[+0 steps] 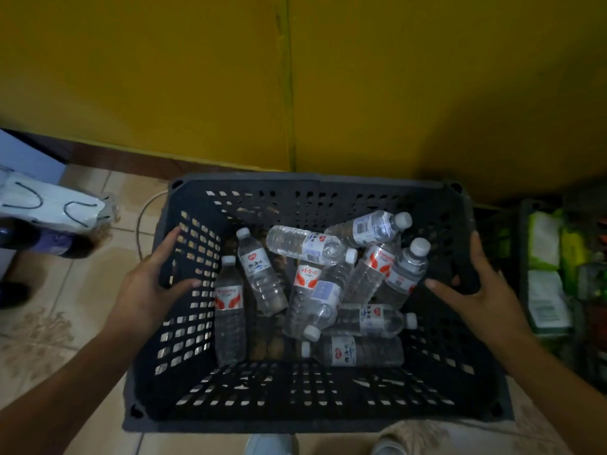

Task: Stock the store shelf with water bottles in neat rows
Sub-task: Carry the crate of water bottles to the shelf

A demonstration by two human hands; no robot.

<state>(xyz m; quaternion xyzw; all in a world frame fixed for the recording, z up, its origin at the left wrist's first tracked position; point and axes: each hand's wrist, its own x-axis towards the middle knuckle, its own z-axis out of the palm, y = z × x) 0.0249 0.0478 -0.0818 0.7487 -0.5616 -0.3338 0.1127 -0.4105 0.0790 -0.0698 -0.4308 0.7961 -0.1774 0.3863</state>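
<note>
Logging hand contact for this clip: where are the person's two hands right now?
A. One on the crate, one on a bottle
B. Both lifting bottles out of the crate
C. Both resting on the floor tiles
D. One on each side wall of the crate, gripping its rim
D: the left hand and right hand each grip an opposite side rim of the dark crate; the water bottles lie loose inside, untouched.

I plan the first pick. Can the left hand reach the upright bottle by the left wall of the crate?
Probably yes. The left hand grips the crate rim beside that bottle, nothing covers the bottle, and the crate is open on top.
</note>
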